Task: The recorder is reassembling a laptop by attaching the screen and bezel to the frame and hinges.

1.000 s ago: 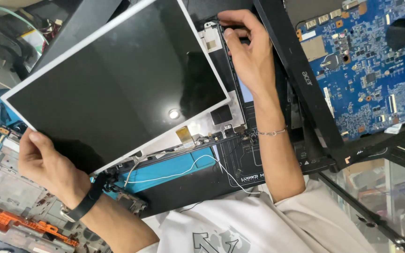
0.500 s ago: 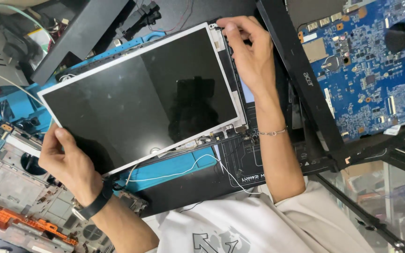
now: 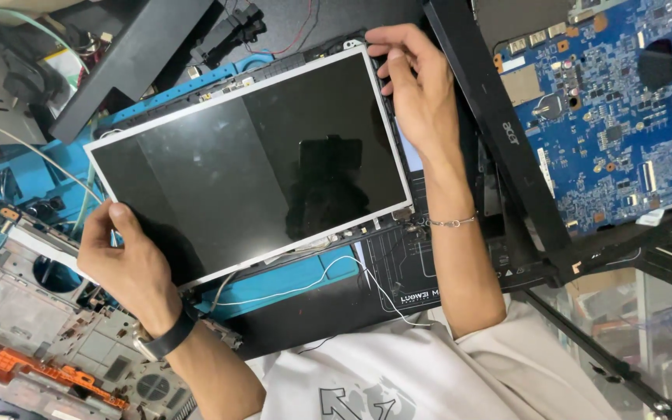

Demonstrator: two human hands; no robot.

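Cluttered with stripped laptop parts, the workbench (image 3: 328, 307) is dark, with a blue mat (image 3: 289, 284) showing under the work. Both hands grasp a bare laptop screen panel (image 3: 250, 163), black glass in a thin silver frame, held tilted over the bench. The left hand (image 3: 130, 260) pinches its near left corner, thumb on the glass and fingers behind, a dark watch band (image 3: 166, 340) on that wrist. The right hand (image 3: 418, 89) grips the far right corner with curled fingers, a thin bracelet (image 3: 453, 222) on its wrist. Just under the panel's near edge a white wire (image 3: 328, 274) loops across the mat. Right of the panel a black bezel frame (image 3: 499, 132) runs diagonally, and beyond it lies a blue circuit board (image 3: 624, 117). At the near left sits a grey laptop chassis (image 3: 33, 319) with an orange strip (image 3: 40, 373) along it.
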